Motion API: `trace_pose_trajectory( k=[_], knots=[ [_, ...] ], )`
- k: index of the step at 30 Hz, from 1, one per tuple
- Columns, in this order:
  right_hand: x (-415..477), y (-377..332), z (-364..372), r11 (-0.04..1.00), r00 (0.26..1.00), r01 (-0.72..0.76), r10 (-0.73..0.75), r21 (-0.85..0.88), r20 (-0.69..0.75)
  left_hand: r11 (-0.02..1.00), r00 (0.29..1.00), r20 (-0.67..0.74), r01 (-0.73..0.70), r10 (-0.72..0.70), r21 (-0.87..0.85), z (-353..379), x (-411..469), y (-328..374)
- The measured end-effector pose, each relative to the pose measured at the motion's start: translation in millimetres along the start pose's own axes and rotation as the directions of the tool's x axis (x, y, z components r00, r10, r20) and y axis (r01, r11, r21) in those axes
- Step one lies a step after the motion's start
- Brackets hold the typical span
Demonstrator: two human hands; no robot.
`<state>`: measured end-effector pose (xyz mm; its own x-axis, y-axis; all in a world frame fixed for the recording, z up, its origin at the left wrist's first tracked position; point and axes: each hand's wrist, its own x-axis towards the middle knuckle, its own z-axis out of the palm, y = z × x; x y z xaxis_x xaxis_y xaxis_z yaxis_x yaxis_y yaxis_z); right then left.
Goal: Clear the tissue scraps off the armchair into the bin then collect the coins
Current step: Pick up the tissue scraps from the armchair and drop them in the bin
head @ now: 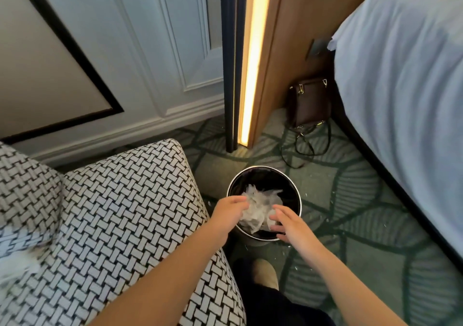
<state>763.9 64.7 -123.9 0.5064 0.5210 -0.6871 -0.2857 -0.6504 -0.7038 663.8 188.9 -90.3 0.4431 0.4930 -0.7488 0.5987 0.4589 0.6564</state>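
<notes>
Forearms reach out from the bottom edge, over a woven black-and-white armchair (120,200) on the left. Both hands hover over a round black bin (295,195) on the green patterned carpet (363,225). Left hand (229,211) and right hand (288,221) have fingers spread and loose, gripping nothing. Crumpled tissue scraps (258,209) lie inside the bin between them. Beyond stand a brown handbag (309,102), a lit wooden panel (255,60) and a white bed (406,75).

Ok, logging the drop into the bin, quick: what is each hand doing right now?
Left hand: over the bin, fingers curled at the tissue; grip cannot be told.
Right hand: open, fingers spread, holding nothing.
</notes>
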Motion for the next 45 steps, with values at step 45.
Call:
trace_pose_trajectory(
  k=[45],
  knots=[
    [-285.0, -8.0, 380.5, -0.279, 0.577, 0.745, -0.185, -0.605, 0.796, 0.889, 0.72, -0.693, -0.308, -0.016, -0.34, -304.0, -361.6, -306.4]
  ],
)
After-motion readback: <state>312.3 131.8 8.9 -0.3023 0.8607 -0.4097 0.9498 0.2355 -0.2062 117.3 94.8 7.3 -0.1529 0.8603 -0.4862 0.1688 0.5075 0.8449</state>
